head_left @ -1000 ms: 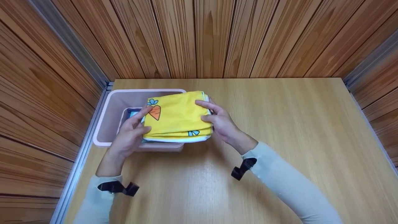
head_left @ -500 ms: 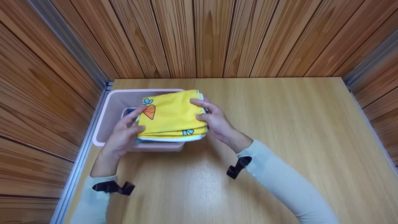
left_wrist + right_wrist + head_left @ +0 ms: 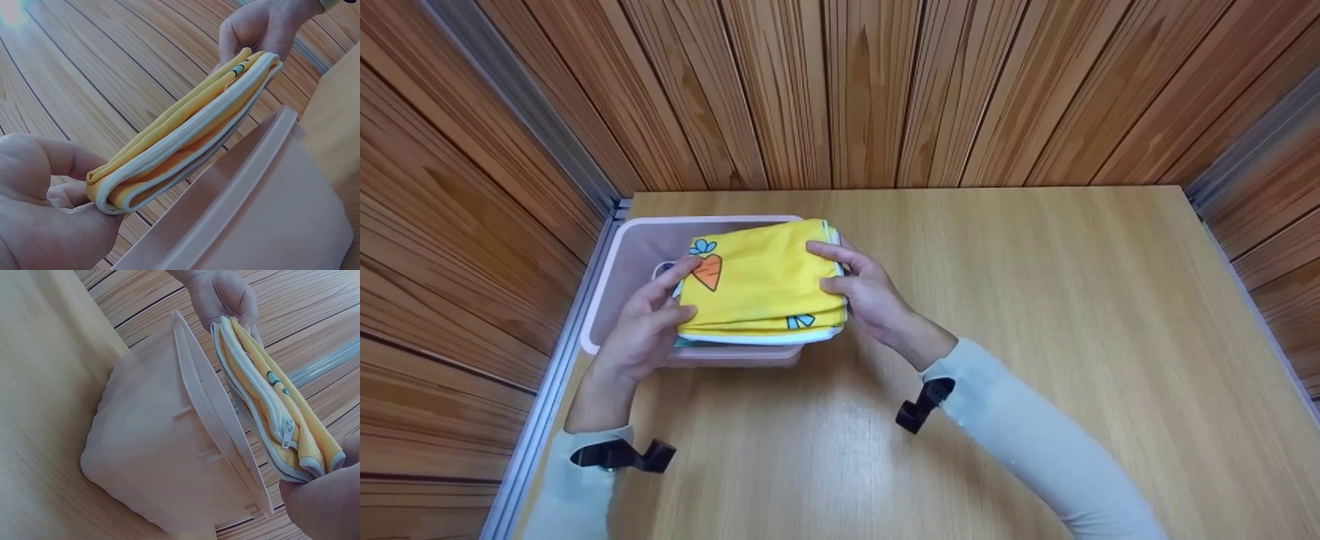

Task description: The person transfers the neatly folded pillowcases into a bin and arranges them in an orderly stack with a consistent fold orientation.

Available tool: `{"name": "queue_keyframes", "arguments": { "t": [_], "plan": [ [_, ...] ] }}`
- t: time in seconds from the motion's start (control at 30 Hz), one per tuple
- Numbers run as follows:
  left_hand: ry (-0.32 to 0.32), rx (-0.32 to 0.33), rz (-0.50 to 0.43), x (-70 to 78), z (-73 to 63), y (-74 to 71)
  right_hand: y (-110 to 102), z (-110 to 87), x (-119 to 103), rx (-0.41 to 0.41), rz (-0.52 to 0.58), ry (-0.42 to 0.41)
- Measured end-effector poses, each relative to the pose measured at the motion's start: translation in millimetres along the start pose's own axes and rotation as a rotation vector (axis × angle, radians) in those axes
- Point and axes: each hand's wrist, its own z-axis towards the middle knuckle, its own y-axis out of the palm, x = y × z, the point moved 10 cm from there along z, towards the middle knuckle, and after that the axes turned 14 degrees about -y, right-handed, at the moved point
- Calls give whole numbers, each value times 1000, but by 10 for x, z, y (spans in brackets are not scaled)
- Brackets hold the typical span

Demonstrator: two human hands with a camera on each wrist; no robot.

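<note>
A folded yellow cloth [image 3: 757,281] with a carrot print and white edging is held level between both hands, above the pink plastic bin [image 3: 598,304]. My left hand [image 3: 634,334] pinches its left end, thumb on top and some fingers underneath. At the opposite end my right hand [image 3: 877,296] grips it the same way. Several layers and a zipper pull [image 3: 287,433] show along the near edge in the right wrist view. From the left wrist view, the cloth [image 3: 180,140] hangs just over the rim of the bin [image 3: 247,191]. Most of the bin's inside is hidden beneath it.
The bin stands at the back left of the wooden table [image 3: 1035,315], near the metal strip [image 3: 559,360] along the left edge. Wood-plank walls [image 3: 862,90] rise behind and at both sides. A bit of teal [image 3: 686,343] peeks out below the cloth.
Both hands have carried the folded cloth a short way to the left, further over the bin. Their hold on it looks the same, and the bin has stayed put.
</note>
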Motion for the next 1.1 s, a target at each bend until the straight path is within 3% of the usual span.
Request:
{"name": "queue_keyframes", "arguments": {
  "t": [0.33,0.63,1.1],
  "plan": [
    [-7,-8,-30,3,-41,-62,44,26,92,18,1,30],
    [1,50,4,2,-21,-171,124,41,131,2,44,24],
    [-37,3,-25,22,-50,-241,206,77,162,5,30,40]
  ]
}}
